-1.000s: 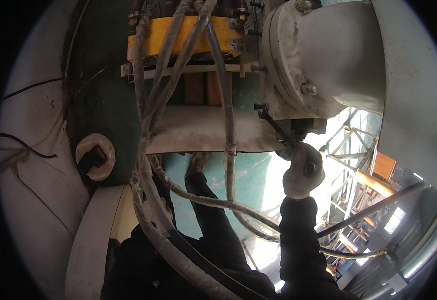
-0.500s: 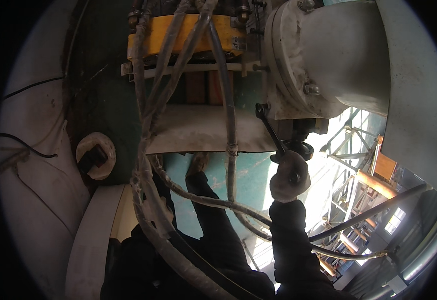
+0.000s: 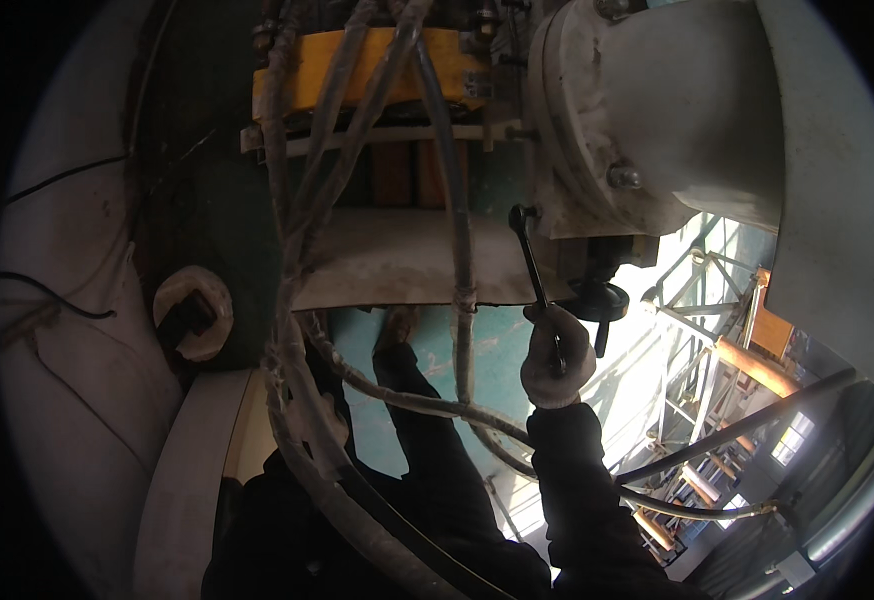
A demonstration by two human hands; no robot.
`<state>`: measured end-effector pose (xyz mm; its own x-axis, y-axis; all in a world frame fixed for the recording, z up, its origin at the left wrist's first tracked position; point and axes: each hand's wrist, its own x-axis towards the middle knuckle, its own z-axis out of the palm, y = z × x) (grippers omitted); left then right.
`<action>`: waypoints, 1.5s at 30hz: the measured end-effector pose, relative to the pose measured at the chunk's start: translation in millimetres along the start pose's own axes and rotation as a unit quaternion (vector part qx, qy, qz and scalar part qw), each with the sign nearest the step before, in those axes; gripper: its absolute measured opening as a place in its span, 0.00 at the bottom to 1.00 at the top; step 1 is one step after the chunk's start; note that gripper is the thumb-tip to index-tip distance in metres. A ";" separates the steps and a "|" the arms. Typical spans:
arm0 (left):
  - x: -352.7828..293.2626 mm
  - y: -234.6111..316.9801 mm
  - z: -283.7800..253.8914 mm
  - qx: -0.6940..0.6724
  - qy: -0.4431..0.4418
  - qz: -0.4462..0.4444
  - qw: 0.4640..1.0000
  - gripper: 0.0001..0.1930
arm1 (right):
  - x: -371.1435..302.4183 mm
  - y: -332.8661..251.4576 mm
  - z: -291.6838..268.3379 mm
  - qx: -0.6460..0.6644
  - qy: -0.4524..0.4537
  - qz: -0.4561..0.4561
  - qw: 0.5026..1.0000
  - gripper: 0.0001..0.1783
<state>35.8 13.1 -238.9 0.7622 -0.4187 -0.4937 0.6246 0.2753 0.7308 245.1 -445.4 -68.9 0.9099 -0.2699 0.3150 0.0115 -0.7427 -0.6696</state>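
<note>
My right hand (image 3: 558,358), in a pale work glove, is closed around the handle of a dark wrench (image 3: 531,250). The wrench points up and away, its far head at a bolt (image 3: 534,213) on the edge of the grey flanged housing (image 3: 564,140). A black handwheel (image 3: 597,300) with a crank handle sits just right of the wrench, apart from my glove. At lower left, my left hand (image 3: 331,424) shows only in part behind thick sleeved hoses (image 3: 297,400); its fingers are hidden.
A yellow machine part (image 3: 367,75) stands at the top, with hoses running down from it. A curved pale plate (image 3: 397,260) lies beneath. A round pale base with a dark block (image 3: 194,310) is at left. Bright frames and orange rollers (image 3: 754,368) are at right.
My right hand has swung left and slightly down with the wrench, away from the handwheel. The wrench head stays at the same bolt, and the handwheel's crank handle is now uncovered.
</note>
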 end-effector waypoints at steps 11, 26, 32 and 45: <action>-11.5 11.0 13.1 0.205 0.010 -0.041 0.978 0.14 | 305.5 -46.1 86.8 -0.384 -0.249 0.116 0.881 0.16; -11.6 155.7 112.7 0.454 -0.093 -0.044 0.885 0.19 | 1.7 -199.9 -131.8 -0.012 -0.192 0.200 0.961 0.13; -23.0 236.0 247.6 0.350 -0.254 -0.123 0.893 0.21 | -94.2 -235.2 -162.2 -0.001 -0.238 0.181 0.954 0.15; -43.7 167.4 313.3 0.399 0.101 -0.034 0.911 0.13 | -250.2 -80.3 -322.4 0.028 -0.106 0.575 0.811 0.18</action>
<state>53.8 -193.7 52.7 0.7921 -0.2215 -0.5688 0.4110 -0.4953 0.7653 -117.2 -515.8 122.9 0.3839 -0.6480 -0.6578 -0.8814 -0.0447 -0.4703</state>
